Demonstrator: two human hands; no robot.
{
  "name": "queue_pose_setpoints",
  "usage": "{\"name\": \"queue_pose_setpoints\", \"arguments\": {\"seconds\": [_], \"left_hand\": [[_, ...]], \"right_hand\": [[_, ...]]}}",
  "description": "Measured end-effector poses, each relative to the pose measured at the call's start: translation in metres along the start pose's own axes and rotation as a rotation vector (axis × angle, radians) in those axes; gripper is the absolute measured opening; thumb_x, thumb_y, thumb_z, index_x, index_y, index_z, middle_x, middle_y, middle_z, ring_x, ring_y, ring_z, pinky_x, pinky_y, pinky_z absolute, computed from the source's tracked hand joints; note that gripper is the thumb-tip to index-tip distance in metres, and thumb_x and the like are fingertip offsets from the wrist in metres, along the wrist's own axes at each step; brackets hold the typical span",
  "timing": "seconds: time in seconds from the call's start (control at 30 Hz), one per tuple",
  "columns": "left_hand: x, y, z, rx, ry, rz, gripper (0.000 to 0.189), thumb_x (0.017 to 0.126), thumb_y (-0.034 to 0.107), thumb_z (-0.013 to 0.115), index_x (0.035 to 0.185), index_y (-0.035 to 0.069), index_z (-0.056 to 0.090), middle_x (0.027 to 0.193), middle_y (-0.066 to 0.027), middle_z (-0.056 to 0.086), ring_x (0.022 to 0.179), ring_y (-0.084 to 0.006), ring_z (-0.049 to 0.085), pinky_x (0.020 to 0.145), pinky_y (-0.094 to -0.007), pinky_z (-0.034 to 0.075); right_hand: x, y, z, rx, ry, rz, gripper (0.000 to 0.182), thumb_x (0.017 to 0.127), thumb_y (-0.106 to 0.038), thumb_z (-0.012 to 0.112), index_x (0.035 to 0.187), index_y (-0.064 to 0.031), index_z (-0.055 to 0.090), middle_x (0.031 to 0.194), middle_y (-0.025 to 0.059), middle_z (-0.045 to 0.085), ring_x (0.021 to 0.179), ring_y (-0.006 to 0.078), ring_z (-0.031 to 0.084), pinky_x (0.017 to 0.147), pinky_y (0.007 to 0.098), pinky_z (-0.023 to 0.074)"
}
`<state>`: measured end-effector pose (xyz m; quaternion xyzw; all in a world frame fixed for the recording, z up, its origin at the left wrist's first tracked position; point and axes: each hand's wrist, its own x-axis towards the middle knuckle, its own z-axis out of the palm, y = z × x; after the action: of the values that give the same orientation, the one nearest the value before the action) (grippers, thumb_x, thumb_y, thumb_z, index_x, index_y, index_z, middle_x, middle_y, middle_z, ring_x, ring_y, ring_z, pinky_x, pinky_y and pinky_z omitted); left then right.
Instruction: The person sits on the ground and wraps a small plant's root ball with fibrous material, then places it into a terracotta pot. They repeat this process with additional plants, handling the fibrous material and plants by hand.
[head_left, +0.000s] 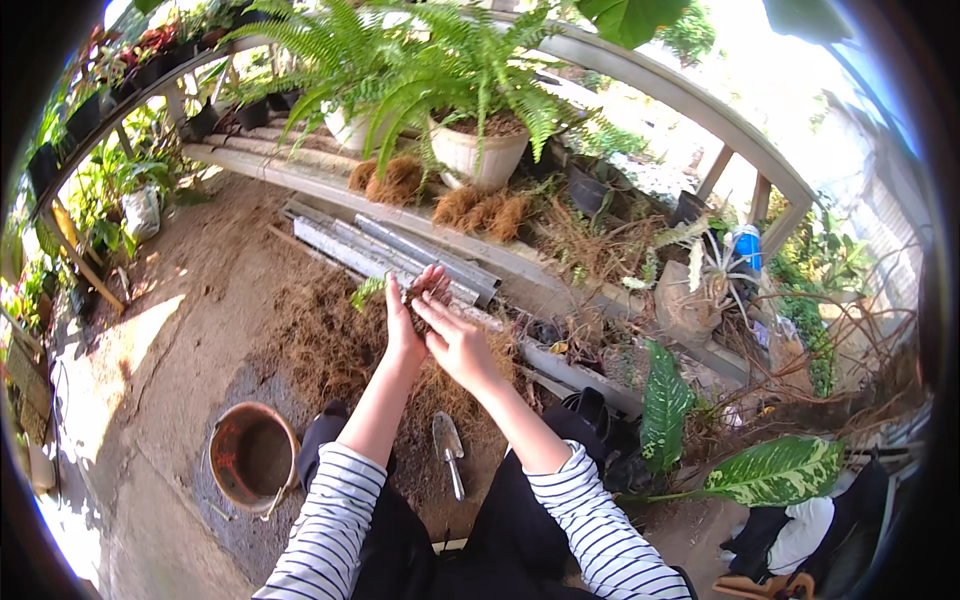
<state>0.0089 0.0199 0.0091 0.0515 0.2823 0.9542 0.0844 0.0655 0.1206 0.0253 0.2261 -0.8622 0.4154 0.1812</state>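
Observation:
Both my hands meet in front of me, above a heap of brown fibrous roots and soil (315, 337). Dark soil or root matter (421, 296) lies between them, and a small green fern frond (366, 291) sticks out on the left. My left hand (405, 319) is upright with its palm turned inward; my right hand (454, 334) lies against it with its fingers stretched over the clump. How firmly each hand grips cannot be told. A hand trowel (448, 450) with a metal blade lies on the ground between my knees, below the hands.
A round pot or bucket (253, 457) stands at the lower left. Metal channel bars (360, 251) lie beyond the heap, before a wooden bench (300, 176) with a potted fern (480, 154) and fibre clumps (480, 212). Variegated leaves (780, 471) reach in from the right.

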Motion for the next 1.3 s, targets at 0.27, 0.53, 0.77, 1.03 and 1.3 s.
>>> {"name": "queue_pose_setpoints", "arguments": {"seconds": [0.27, 0.53, 0.77, 1.03, 1.3], "left_hand": [[0.007, -0.004, -0.005, -0.052, 0.175, 0.039, 0.075, 0.090, 0.058, 0.015, 0.112, -0.001, 0.057, 0.117, -0.0126, 0.056, 0.109, -0.0251, 0.051, 0.099, -0.0375, 0.036], [0.017, -0.018, -0.033, 0.104, 0.252, -0.058, 0.074, 0.091, 0.054, 0.016, 0.107, -0.004, 0.058, 0.109, -0.0154, 0.059, 0.104, -0.0255, 0.054, 0.097, -0.0353, 0.039], [0.022, -0.019, -0.009, 0.363, 0.341, -0.393, 0.056, 0.087, 0.054, 0.037, 0.110, 0.006, 0.056, 0.105, -0.0119, 0.060, 0.097, -0.0266, 0.055, 0.087, -0.0429, 0.043], [-0.001, -0.014, 0.015, 0.539, 0.352, -0.256, 0.049, 0.083, 0.050, 0.047, 0.109, 0.011, 0.056, 0.101, -0.0091, 0.061, 0.091, -0.0219, 0.058, 0.079, -0.0398, 0.045], [-0.007, 0.010, 0.006, 0.118, 0.153, -0.182, 0.049, 0.088, 0.046, 0.037, 0.111, 0.007, 0.056, 0.107, -0.0102, 0.060, 0.097, -0.0229, 0.057, 0.088, -0.0394, 0.044]], "right_hand": [[-0.002, 0.000, 0.000, 0.059, -0.014, 0.078, 0.050, 0.086, -0.028, 0.057, 0.133, -0.0284, 0.040, 0.135, 0.0109, 0.043, 0.110, 0.0345, 0.053, 0.091, 0.0416, 0.0475], [-0.012, 0.009, 0.034, 0.175, 0.234, 0.210, 0.043, 0.083, -0.013, 0.062, 0.124, -0.0199, 0.053, 0.126, 0.0140, 0.051, 0.090, 0.0240, 0.065, 0.078, 0.0321, 0.0530], [-0.011, 0.065, 0.032, 1.065, 0.265, 0.706, 0.035, 0.088, -0.012, 0.056, 0.123, -0.0114, 0.054, 0.105, 0.0082, 0.064, 0.084, 0.0153, 0.064, 0.068, 0.0242, 0.0525], [0.004, 0.037, -0.005, 1.367, 0.396, 0.799, 0.035, 0.088, -0.009, 0.053, 0.123, -0.0106, 0.052, 0.105, 0.0098, 0.062, 0.086, 0.0133, 0.062, 0.070, 0.0234, 0.0559], [0.007, -0.005, -0.003, 0.229, 0.335, 0.130, 0.046, 0.076, 0.000, 0.062, 0.120, -0.0130, 0.057, 0.124, 0.0116, 0.054, 0.118, 0.0247, 0.049, 0.101, 0.0367, 0.0384]]}}
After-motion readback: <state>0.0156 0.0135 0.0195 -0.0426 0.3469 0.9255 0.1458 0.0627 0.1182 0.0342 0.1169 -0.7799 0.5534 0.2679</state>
